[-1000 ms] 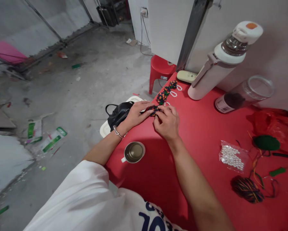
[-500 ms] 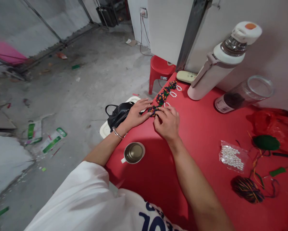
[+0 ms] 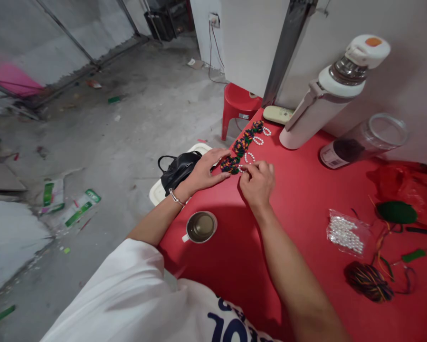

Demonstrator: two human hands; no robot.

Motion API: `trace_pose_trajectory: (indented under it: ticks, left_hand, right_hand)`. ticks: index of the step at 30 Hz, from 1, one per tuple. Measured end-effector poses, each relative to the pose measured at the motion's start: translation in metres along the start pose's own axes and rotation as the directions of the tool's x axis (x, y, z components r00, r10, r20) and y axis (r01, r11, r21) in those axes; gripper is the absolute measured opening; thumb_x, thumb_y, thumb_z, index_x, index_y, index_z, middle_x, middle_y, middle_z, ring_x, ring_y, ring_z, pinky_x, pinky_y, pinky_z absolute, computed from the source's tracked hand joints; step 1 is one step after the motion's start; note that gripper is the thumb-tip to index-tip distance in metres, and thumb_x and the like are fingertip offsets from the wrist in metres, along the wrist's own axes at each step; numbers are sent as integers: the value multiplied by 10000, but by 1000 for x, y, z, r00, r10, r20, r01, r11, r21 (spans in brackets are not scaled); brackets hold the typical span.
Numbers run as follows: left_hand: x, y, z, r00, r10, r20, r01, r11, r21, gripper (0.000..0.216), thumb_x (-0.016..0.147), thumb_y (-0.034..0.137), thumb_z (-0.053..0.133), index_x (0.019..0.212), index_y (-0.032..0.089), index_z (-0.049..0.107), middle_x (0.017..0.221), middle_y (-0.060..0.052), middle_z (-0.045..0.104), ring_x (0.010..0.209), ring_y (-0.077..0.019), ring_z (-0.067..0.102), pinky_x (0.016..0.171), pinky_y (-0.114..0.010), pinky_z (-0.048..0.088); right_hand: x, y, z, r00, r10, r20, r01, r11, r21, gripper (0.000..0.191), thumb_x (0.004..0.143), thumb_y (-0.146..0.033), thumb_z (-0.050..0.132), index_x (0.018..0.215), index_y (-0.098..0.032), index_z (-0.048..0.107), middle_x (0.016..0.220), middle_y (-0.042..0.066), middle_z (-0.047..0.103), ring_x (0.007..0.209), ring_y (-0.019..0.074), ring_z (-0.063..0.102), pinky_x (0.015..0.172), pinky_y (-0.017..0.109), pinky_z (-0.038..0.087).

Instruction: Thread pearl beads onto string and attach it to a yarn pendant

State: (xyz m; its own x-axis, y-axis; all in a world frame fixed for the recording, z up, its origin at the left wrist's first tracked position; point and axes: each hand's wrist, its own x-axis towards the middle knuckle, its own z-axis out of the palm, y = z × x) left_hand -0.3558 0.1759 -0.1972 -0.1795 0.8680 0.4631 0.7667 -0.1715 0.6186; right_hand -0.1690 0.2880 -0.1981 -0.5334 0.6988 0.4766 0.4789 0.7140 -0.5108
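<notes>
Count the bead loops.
4, lined along the yarn clumps: far loop, second loop, third loop, then near loop at the right hand, which partly hides it and may cover others.

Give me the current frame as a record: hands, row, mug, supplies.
left hand: thumb and fingers apart, beside nearest yarn piece
right hand: fingers curled at that piece's bead loop; grip unclear
row: other yarn pieces with white bead loops
mug: on red table, liquid inside
supplies: bead bag, multicolour yarn ball, table's right side

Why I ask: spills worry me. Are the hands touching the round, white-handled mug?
No: left hand and right hand are beside the multicoloured yarn cluster, beyond the mug.
</notes>
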Motion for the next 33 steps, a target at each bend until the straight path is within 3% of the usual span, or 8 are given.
trace_pose_trajectory:
  ticks: [4,9,22,29,33]
  left_hand:
    - [4,-1,0,999,21,49,-21,1000,-9,666,974,622,681,1493,217,587,1437,-171,677,1352,-324,635,1195,-520,481]
    - [4,-3,2,999,45,30,-45,999,14,649,970,570,716,1497,215,584,1429,-165,683,1333,-312,647,1176,-496,500]
    - [5,-2,2,997,71,37,-72,997,24,470,1008,492,680,1386,214,674,1342,-132,741,1316,-286,666,1176,-502,504]
    - [7,1,1,999,18,49,-20,999,41,435,999,464,680,1352,209,688,1305,-129,754,1265,-293,688,1140,-503,524]
    - [8,2,2,999,21,35,-22,999,36,422,994,449,692,1342,210,689,1287,-128,756,1239,-289,696,1118,-490,535]
  right_hand:
    - [0,-1,-1,1000,1,7,-1,1000,0,270,906,-145,578,962,-241,824,938,93,658,943,264,531,827,399,453]
    - [-1,-7,-5,995,-98,-9,99,994,52,234,842,-191,641,1016,-225,795,964,84,664,950,256,550,855,396,475]
    - [2,-6,-3,980,-184,74,184,983,12,137,857,-185,660,914,-250,767,925,64,677,927,252,547,782,368,442]
    - [2,-5,-2,975,-204,87,204,979,7,112,853,-165,640,778,-233,688,874,58,641,898,242,536,766,358,410]
    - [2,-5,-2,972,-207,108,206,978,16,112,849,-174,639,896,-229,724,916,68,655,931,251,548,793,369,415]
